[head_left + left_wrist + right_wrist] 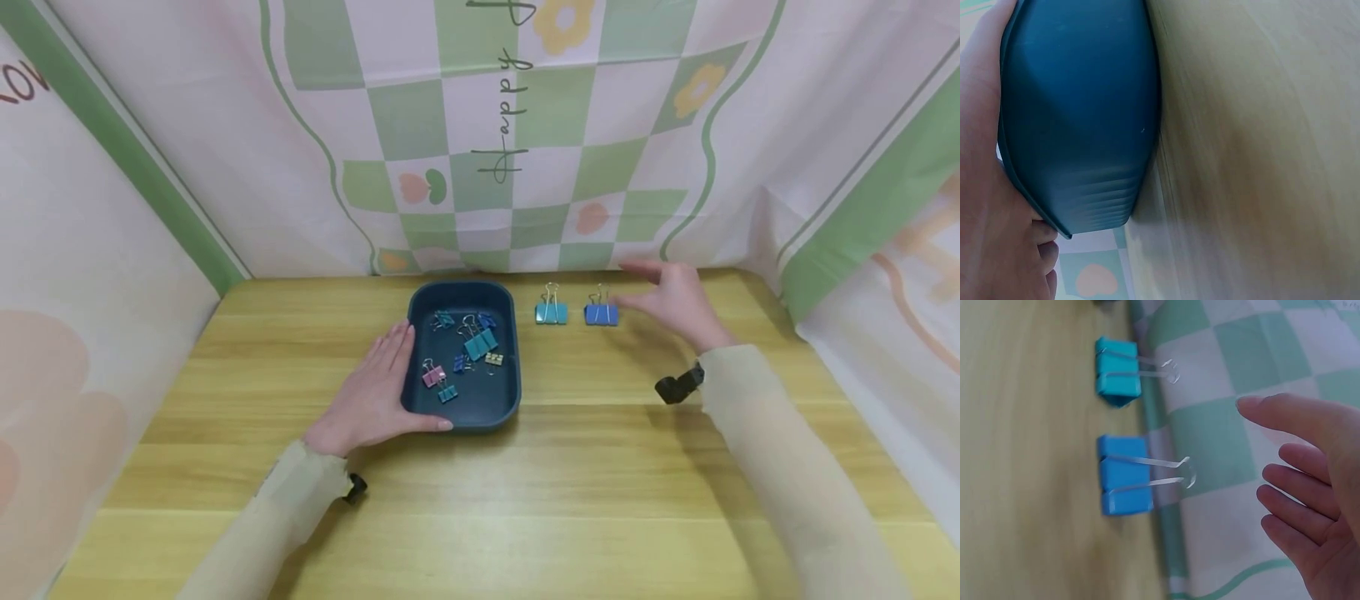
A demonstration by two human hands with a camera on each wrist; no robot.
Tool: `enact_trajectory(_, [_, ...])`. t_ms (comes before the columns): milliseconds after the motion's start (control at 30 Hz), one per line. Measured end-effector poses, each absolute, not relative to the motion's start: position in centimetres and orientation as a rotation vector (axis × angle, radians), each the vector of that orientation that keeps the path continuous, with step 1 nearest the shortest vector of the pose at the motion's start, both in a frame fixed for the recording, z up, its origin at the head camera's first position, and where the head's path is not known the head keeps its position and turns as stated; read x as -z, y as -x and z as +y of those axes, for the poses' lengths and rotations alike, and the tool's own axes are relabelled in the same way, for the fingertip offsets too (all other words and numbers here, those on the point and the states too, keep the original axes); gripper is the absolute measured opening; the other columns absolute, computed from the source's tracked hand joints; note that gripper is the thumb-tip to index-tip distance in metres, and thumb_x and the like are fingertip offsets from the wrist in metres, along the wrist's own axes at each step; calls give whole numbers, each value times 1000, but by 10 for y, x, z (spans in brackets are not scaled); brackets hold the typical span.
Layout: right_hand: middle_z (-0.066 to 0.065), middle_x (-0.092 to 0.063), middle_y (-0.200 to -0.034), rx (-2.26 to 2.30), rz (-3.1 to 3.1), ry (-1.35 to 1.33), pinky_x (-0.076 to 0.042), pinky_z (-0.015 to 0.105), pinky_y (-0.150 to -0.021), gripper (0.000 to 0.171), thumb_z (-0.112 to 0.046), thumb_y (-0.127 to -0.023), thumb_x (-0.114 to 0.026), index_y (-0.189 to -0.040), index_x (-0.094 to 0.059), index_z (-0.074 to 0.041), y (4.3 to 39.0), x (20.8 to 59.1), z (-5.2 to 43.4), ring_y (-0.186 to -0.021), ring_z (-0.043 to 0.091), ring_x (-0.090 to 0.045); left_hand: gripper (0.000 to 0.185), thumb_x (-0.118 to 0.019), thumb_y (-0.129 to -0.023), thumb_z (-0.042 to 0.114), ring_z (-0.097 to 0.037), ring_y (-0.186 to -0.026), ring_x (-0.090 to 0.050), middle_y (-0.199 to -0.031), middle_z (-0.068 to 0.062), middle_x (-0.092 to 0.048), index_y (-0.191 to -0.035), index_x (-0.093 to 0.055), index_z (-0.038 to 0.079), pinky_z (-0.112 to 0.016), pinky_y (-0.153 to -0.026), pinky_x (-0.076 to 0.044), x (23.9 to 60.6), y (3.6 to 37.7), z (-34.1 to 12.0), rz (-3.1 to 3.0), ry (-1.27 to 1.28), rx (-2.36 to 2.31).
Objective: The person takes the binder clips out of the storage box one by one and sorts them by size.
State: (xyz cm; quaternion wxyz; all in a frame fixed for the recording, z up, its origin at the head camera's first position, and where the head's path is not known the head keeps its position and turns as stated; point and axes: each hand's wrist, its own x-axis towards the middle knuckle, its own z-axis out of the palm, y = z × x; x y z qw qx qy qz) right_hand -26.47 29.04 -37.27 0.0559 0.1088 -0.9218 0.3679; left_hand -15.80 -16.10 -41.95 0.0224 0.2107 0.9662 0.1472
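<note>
A dark blue tray (pixel 489 417) stands on the wooden table. Inside lie several binder clips, among them a large teal clip (pixel 481 343), a pink clip (pixel 432 375) and a small gold clip (pixel 494 359). My left hand (pixel 375 392) rests along the tray's left side, its thumb at the near rim. Right of the tray, a teal binder clip (pixel 551 313) and a blue binder clip (pixel 602 315) stand with their wire handles up. Just right of the blue clip is my right hand (pixel 675 302), thumb and fingers spread apart, holding nothing.
A checkered cloth (pixel 480 167) hangs right behind the table's back edge. Fabric panels also rise at the left and right sides. Bare wood table (pixel 525 517) stretches in front of the tray. Each wrist wears a black strap device (pixel 678 386).
</note>
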Motion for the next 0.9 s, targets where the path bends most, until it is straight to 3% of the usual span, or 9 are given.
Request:
enact_trajectory(133, [14,-58,-143,-1116,-2803,-351,-36,60,-110,79,-46,-78,-89,-140,-62,-6,260,358,282,-136,39,-47,145,-49,-64,100,-19,-154,5,-170,-10,4,-163,0,5,-39,-123,-6,420,158,-161,2996,-657,-449])
enact_trajectory(400, [18,-54,-146,-1052,-2825,-458,-36,64,-109,69,-37,-81,-88,-141,-63,-12,244,334,251,-135,43,-46,145,-48,-65,100,-18,-154,5,-170,-9,4,-163,1,6,-39,-123,-6,420,158,-161,2993,-651,-453])
enact_trajectory(500, [18,-59,-141,-1012,-2796,-518,-49,53,-92,63,-31,-82,-88,-138,-66,-13,240,332,238,-89,37,-66,145,-48,-65,100,-18,-154,5,-170,-9,4,-163,0,6,-39,-123,-6,421,158,-161,2993,-653,-452])
enact_trajectory(567, [18,-64,-134,-983,-2771,-568,-51,42,-73,61,-28,-81,-89,-136,-67,-13,238,331,230,-54,27,-54,145,-48,-65,100,-18,-154,5,-170,-9,4,-163,0,6,-39,-123,-6,421,158,-162,2996,-654,-451])
enact_trajectory(633, [17,-66,-131,-972,-2757,-629,-43,34,-56,61,-27,-81,-89,-136,-67,-13,236,332,222,-39,19,-31,145,-48,-65,100,-17,-154,5,-170,-9,4,-163,0,5,-39,-123,-6,421,158,-162,2997,-656,-450])
enact_trajectory(700, [15,-66,-132,-965,-2752,-687,-41,30,-52,63,-26,-80,-90,-137,-66,-13,234,332,215,-39,12,-27,145,-48,-65,100,-17,-154,5,-170,-8,4,-163,0,5,-39,-123,-6,421,158,-162,2998,-657,-453])
enact_trajectory(800, [13,-64,-135,-979,-2752,-773,-39,29,-45,67,-25,-79,-91,-139,-64,-12,230,336,204,-38,13,-29,145,-48,-65,100,-17,-154,5,-170,-9,4,-163,0,5,-39,-123,-6,421,158,-162,2997,-658,-457])
enact_trajectory(900, [11,-65,-135,-975,-2749,-848,-53,33,-64,68,-27,-78,-92,-138,-65,-11,228,341,193,-59,18,-60,145,-48,-65,100,-18,-154,5,-170,-9,4,-163,0,5,-39,-123,-6,420,158,-162,2998,-660,-456])
